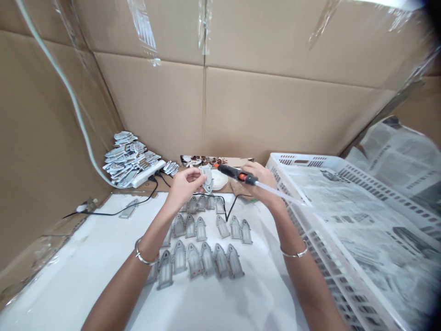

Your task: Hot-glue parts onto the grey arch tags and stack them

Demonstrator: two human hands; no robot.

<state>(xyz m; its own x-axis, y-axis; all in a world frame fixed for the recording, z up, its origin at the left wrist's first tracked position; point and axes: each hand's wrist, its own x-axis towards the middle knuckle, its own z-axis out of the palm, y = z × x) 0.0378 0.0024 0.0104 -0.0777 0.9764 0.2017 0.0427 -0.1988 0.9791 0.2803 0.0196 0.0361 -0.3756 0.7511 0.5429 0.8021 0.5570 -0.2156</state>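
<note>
Between its fingertips, my left hand (188,185) pinches a small grey arched piece (207,178) upright, above the far edge of the white table. My right hand (262,180) is wrapped round a black and orange glue gun (237,174), whose orange tip points left, close to the piece. A translucent glue stick (275,191) juts from the gun's rear. Behind the held piece is a white round dish (219,179). Rows of similar grey arched pieces (207,258) lie on the white surface between my forearms.
A heap of arched pieces (127,158) lies at the back left beside a white power strip (149,174) with black cables. One grey piece (129,208) lies apart on the left. The white crate (310,230) on the right is lined with newspaper. Cardboard walls (241,105) enclose the back.
</note>
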